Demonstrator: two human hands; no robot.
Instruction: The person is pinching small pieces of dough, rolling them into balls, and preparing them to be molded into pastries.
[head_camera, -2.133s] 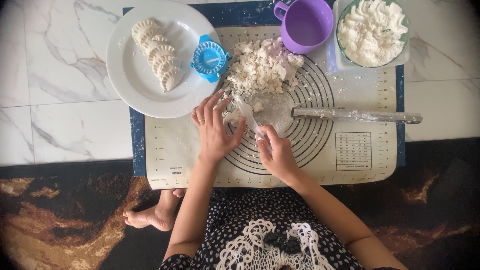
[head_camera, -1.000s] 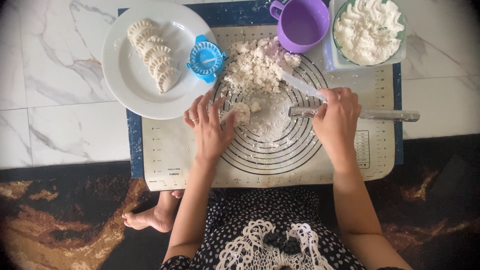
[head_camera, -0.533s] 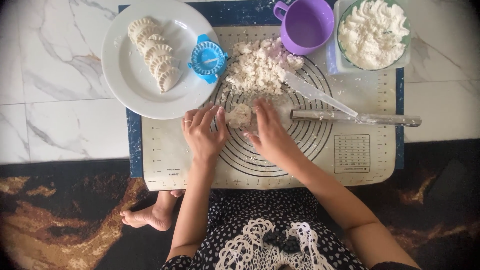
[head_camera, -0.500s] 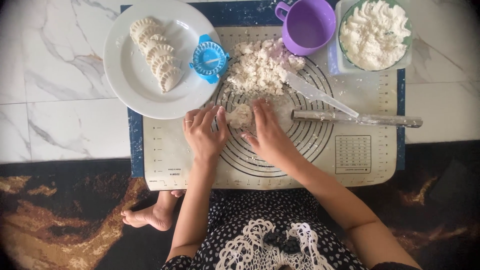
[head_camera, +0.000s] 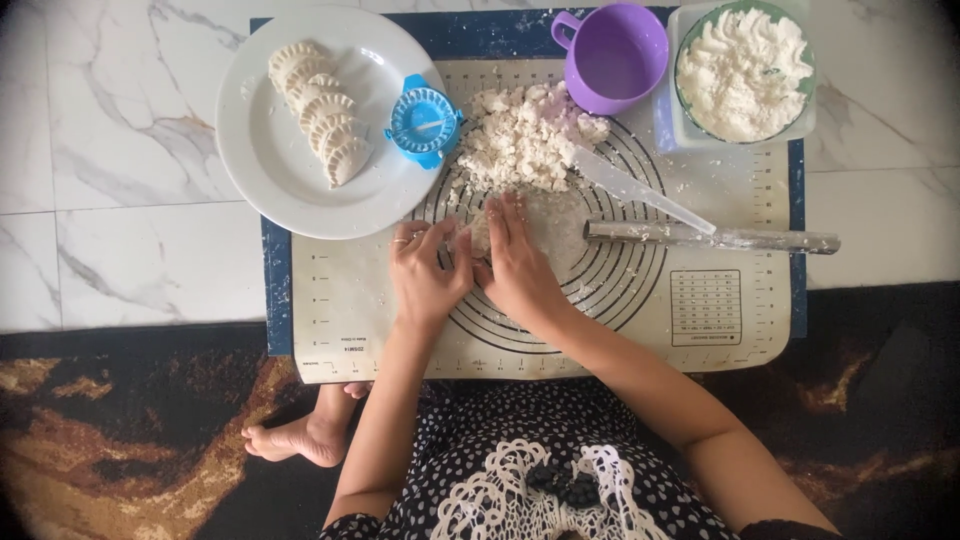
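Dough lump (head_camera: 481, 232) sitting mid-mat on rolling mat (head_camera: 340, 320), just below crumbled dough pile (head_camera: 522, 140); being cupped between left hand (head_camera: 428, 277) and right hand (head_camera: 518, 270), fingers pressed together around it. Rolling pin (head_camera: 710, 237) lying beside.

A mat (head_camera: 360, 320) lies on the floor (head_camera: 130, 240). A plate (head_camera: 270, 170) of dumplings (head_camera: 322, 122) overlaps its far left corner, with a dumpling press (head_camera: 423, 120) on the plate's right rim. Crumbled dough (head_camera: 522, 138) sits mid-mat near the far edge. A cup (head_camera: 612, 55) and a bowl (head_camera: 743, 70) stand at the far right corner. A rolling pin (head_camera: 710, 237) lies toward the right edge, and a scraper (head_camera: 640, 190) lies between it and the dough.
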